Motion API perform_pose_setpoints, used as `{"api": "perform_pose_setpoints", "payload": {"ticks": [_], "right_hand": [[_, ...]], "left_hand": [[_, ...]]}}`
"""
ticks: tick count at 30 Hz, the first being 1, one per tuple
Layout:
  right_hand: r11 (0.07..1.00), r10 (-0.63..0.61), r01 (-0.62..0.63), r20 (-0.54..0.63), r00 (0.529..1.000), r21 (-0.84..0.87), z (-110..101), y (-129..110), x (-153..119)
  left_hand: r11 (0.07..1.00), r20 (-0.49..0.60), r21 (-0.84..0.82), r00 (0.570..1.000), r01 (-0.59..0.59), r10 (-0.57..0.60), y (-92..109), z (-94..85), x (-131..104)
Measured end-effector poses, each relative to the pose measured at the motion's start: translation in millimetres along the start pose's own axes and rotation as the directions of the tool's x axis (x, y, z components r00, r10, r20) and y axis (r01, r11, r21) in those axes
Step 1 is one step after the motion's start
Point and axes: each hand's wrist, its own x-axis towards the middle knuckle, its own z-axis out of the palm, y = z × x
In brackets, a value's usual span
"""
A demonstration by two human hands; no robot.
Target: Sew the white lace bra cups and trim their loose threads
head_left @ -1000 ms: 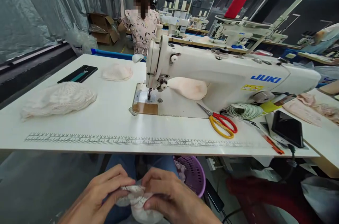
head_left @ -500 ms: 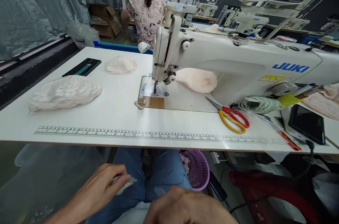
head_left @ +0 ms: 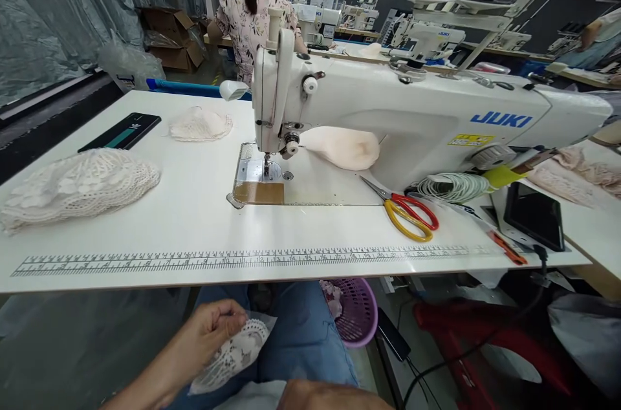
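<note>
Over my lap, my left hand [head_left: 217, 327] pinches a white lace piece [head_left: 237, 353] with a scalloped edge and a sheer margin. At the bottom edge of the view lies my right hand [head_left: 334, 395], mostly cut off, with its fingers hidden. Above my hands on the table stands a white sewing machine [head_left: 422, 106], its presser foot [head_left: 266, 165] over the metal needle plate. A stack of white lace pieces [head_left: 82, 183] rests at the left of the tabletop. Behind it is a smaller pale lace piece [head_left: 200, 123].
Scissors [head_left: 405, 213] with red and yellow handles lie right of the needle. Near them are a coil of white cord [head_left: 451, 187], an orange cutter [head_left: 507, 248] and a black-screened device [head_left: 533, 215]. A purple basket [head_left: 358, 313] stands below the table. A person [head_left: 257, 22] sits ahead.
The view has shifted right. More of the lace in my left hand now shows, hanging below the fingers. My right hand has dropped lower, almost out of the picture.
</note>
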Motion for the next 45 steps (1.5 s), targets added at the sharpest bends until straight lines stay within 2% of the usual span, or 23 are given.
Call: {"api": "perform_pose_setpoints", "payload": {"ticks": [2, 3, 6, 8, 11, 14, 16, 17, 19, 21, 22, 24, 25, 27, 33, 40, 43, 45], "right_hand": [[0.998, 0.051, -0.05, 0.025, 0.998, -0.041, -2.1, -1.4, 8.9], [0.994, 0.09, -0.09, -0.002, 0.996, -0.064, -3.6, -0.5, 14.0], [0.967, 0.215, -0.231, -0.145, 0.966, -0.104, -8.8, 7.7, 25.2], [0.953, 0.259, -0.283, -0.191, 0.947, -0.109, -11.8, 13.8, 27.6], [0.959, 0.236, -0.263, -0.214, 0.948, -0.108, -13.6, 17.8, 28.8], [0.964, 0.217, -0.251, -0.281, 0.935, -0.089, -11.5, 14.0, 31.3], [0.971, 0.226, -0.24, -0.298, 0.927, -0.01, -8.9, 7.7, 32.3], [0.97, 0.242, -0.23, -0.277, 0.93, 0.075, -7.5, 4.0, 32.1], [0.93, 0.276, -0.222, -0.158, 0.948, 0.292, -5.0, -2.8, 30.5], [0.89, 0.287, -0.238, -0.074, 0.955, 0.389, -2.9, -5.9, 28.4], [0.903, 0.298, -0.246, -0.101, 0.949, 0.352, -2.0, -5.5, 27.6], [0.95, 0.306, -0.278, -0.255, 0.917, 0.142, -0.2, -1.5, 26.9], [0.951, 0.3, -0.308, -0.329, 0.896, 0.027, 0.6, 1.3, 26.9], [0.925, 0.295, -0.362, -0.379, 0.877, -0.118, 2.0, 6.0, 27.3], [0.897, 0.291, -0.384, -0.363, 0.885, -0.217, 5.2, 3.6, 29.8], [0.903, 0.229, -0.324, -0.323, 0.918, -0.282, 3.9, -2.1, 32.1], [0.894, 0.228, -0.321, -0.298, 0.927, -0.314, 4.3, -2.7, 32.9], [0.878, 0.24, -0.337, -0.296, 0.924, -0.34, 6.4, -2.4, 34.7]], "left_hand": [[0.999, 0.035, -0.034, 0.999, 0.004, -0.003, 0.5, 6.2, 0.6], [0.997, 0.056, -0.075, 0.998, 0.036, -0.032, 0.4, 8.2, -1.4], [0.941, 0.104, -0.25, 0.973, 0.226, -0.206, -3.2, 7.3, -11.9], [0.887, 0.155, -0.337, 0.948, 0.315, -0.278, -6.8, 2.9, -18.2], [0.867, 0.203, -0.4, 0.951, 0.298, -0.233, -9.0, -2.3, -21.9], [0.881, 0.18, -0.408, 0.967, 0.241, -0.181, -6.7, -1.4, -20.8], [0.896, 0.165, -0.39, 0.974, 0.21, -0.157, -4.2, 1.3, -19.5], [0.903, 0.162, -0.382, 0.976, 0.197, -0.144, -3.0, 2.8, -18.8], [0.914, 0.158, -0.367, 0.98, 0.174, -0.123, -1.1, 5.2, -17.6], [0.913, 0.149, -0.372, 0.982, 0.166, -0.117, 0.1, 6.9, -17.2], [0.908, 0.149, -0.383, 0.981, 0.171, -0.122, 0.4, 7.6, -17.5], [0.885, 0.16, -0.426, 0.978, 0.188, -0.131, 0.8, 8.9, -19.4], [0.871, 0.171, -0.449, 0.976, 0.198, -0.134, 1.1, 9.6, -21.0], [0.851, 0.172, -0.482, 0.975, 0.207, -0.14, 2.0, 10.6, -24.8], [0.858, 0.118, -0.47, 0.978, 0.209, -0.173, 4.9, 8.9, -33.3], [0.81, 0.099, -0.537, 0.971, 0.238, -0.22, 2.5, 5.8, -36.2], [0.823, 0.028, -0.528, 0.972, 0.211, -0.232, 4.8, 11.2, -37.3], [0.864, -0.025, -0.478, 0.981, 0.158, -0.193, 6.5, 17.1, -35.6]]}}
